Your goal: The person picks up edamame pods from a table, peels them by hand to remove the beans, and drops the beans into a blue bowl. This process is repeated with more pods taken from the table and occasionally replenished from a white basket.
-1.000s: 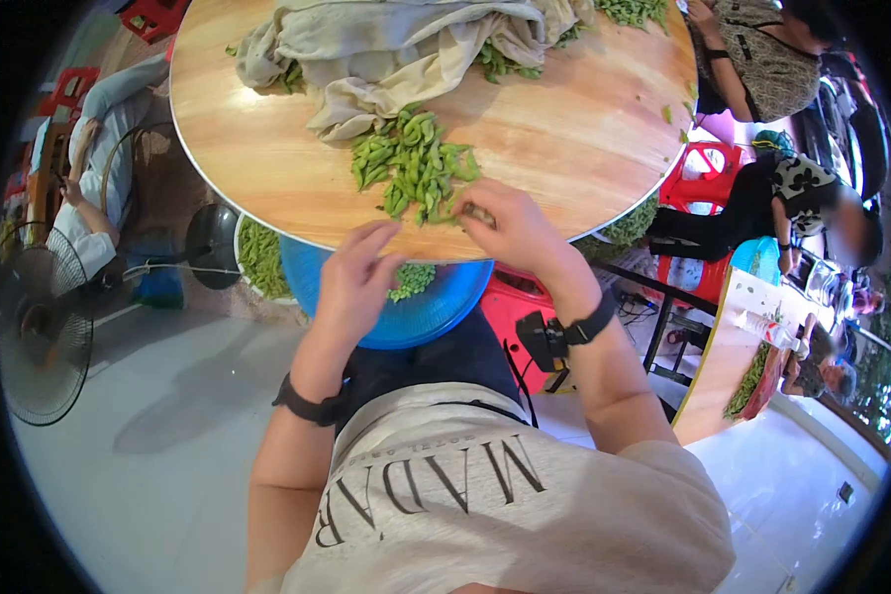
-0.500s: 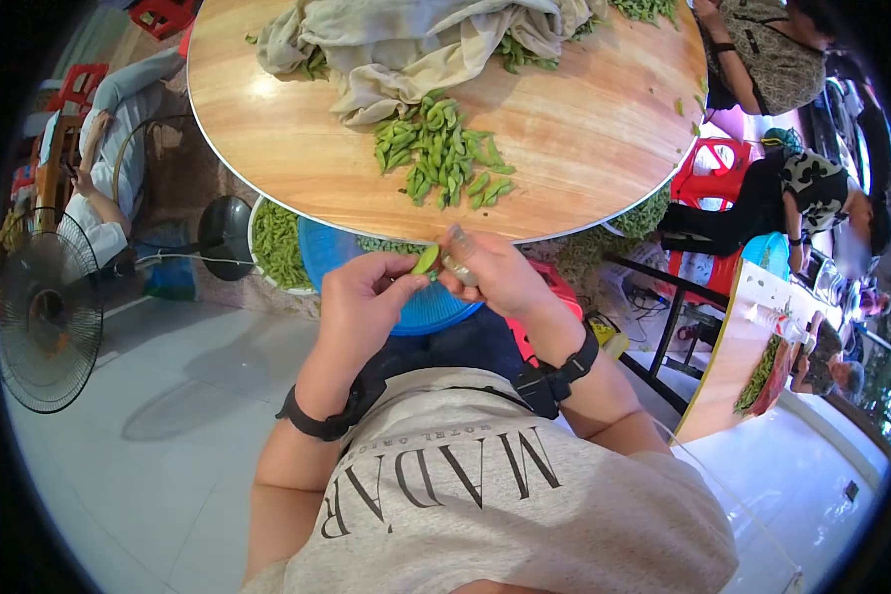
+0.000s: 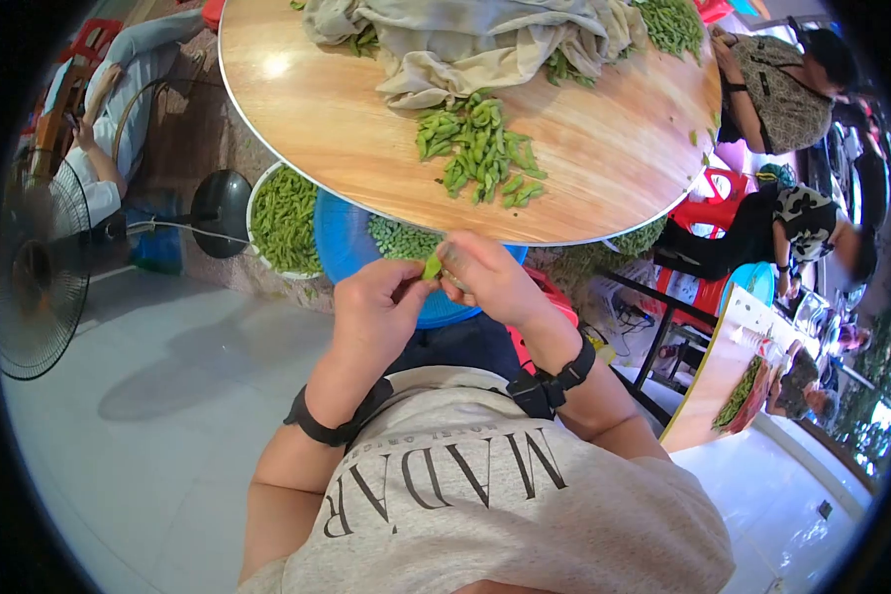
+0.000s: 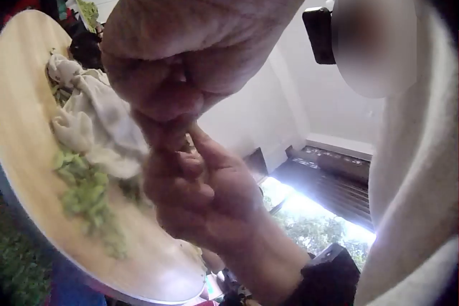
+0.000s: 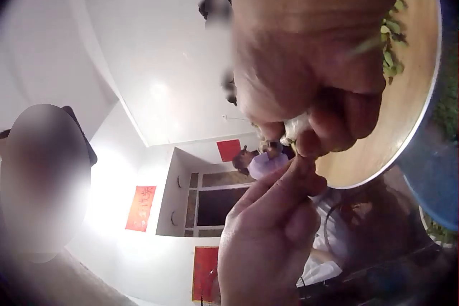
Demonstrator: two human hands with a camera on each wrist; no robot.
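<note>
Over a blue basin [image 3: 339,247] my two hands meet at a green soybean pod [image 3: 432,268]. My left hand [image 3: 374,305] pinches one end between thumb and forefinger. At its other end, the curled fingers and thumb of my right hand [image 3: 497,282] grip it, hiding much of the pod. Something pale covers part of the right thumb, seen in the right wrist view. Shelled green beans [image 3: 398,238] lie in the basin below. Just beyond the hands, a loose pile of pods [image 3: 483,147] rests near the edge of the round wooden table [image 3: 327,139].
A beige cloth [image 3: 465,54] covers more pods on the table. Left of the basin stands a tub of pods [image 3: 285,223], with a fan [image 3: 40,257] farther left. Under the table's right side are black metal bars [image 3: 658,342]. Other people sit around.
My right hand has come back from the pile to above the basin with a pod. The left hand has closed on the pod's end, and the pod is now more covered by fingers.
</note>
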